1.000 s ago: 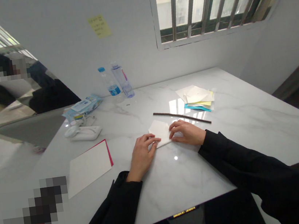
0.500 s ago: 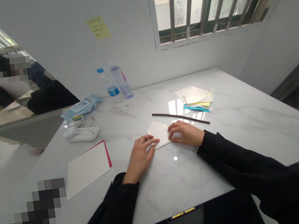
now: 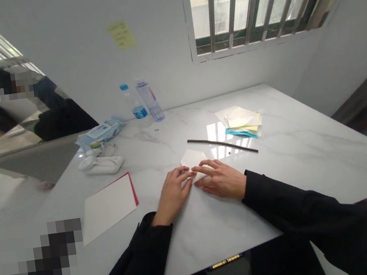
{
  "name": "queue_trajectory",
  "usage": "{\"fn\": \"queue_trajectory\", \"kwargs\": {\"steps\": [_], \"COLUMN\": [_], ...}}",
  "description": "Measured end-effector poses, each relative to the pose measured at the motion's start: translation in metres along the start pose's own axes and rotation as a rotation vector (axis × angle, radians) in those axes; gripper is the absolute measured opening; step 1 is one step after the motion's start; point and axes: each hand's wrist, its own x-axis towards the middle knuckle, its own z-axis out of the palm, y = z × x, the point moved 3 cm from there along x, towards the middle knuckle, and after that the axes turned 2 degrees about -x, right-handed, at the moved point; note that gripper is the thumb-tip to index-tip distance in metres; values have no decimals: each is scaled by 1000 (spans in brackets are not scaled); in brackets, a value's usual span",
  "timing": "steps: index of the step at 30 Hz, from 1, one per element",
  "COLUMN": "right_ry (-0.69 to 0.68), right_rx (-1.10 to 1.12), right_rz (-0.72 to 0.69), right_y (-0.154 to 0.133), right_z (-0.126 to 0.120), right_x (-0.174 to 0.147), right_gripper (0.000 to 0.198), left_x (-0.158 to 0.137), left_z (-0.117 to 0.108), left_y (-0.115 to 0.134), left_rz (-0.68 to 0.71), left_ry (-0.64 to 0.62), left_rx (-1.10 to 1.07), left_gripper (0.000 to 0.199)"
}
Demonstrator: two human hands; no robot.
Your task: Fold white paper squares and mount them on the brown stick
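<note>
One paper (image 3: 191, 156), left hand (image 3: 173, 193) and right hand (image 3: 224, 180) on it, fingers loosely bent; whether they pinch, I can't tell. Uneven pressure could drag it crooked!

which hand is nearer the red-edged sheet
Left: the left hand is to the right of the red-edged sheet; the right hand is farther right.

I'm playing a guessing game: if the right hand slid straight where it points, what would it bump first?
Probably the left hand: the right hand points toward it across the white paper, though they may already touch.
</note>
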Motion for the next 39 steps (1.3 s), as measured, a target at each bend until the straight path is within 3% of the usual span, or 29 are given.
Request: {"fn": "queue_trajectory", "kwargs": {"steps": [6, 11, 18, 25, 33, 39], "right_ry": [-3, -68, -115, -117, 37, -55], "right_rx": [-27, 18, 93, 157, 236, 333], "right_rz": [6, 56, 197, 170, 208, 130], "right_y": [2, 2, 38, 61, 53, 37], "right_z": [-2, -1, -18, -28, -33, -15], "right_x": [-1, -1, -23, -36, -18, -13], "right_gripper": [34, 25, 19, 20, 27, 24], "left_x": [-1, -1, -3, -2, -5, -6], "left_z": [0, 0, -3, -3, -13, -15], "left_y": [2, 1, 4, 6, 10, 13], "left_rz": [15, 5, 0, -6, 107, 143], "left_ry": [1, -12, -32, -39, -144, -99], "left_rx": [-2, -2, -4, 6, -32, 16], "left_gripper": [24, 25, 28, 27, 34, 47]}}
